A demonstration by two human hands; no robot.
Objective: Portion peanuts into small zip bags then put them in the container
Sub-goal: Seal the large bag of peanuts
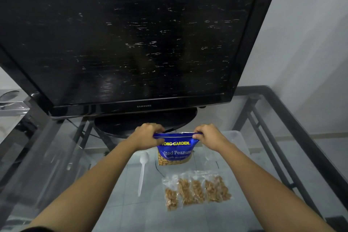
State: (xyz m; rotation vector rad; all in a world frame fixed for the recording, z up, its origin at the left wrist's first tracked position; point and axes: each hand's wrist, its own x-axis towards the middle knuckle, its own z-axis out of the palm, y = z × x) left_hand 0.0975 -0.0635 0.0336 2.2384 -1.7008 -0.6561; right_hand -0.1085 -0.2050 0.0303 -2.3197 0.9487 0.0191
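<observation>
A blue salted-peanuts bag (176, 153) stands upright on the glass table, just in front of the television's base. My left hand (148, 133) pinches its top left corner and my right hand (207, 135) pinches its top right corner, so the top edge is stretched between them. Nearer to me lie several small clear zip bags filled with peanuts (195, 190), side by side and overlapping. A white plastic spoon (142, 171) lies to the left of them. A clear plastic container (235, 137) sits behind my right hand, faint against the glass.
A large black television (131, 39) on a round base (146, 124) fills the back of the glass table (273, 111), which has a dark metal frame. A white wall rises at the right. At the far left stands another clear surface with a metal object (9, 98).
</observation>
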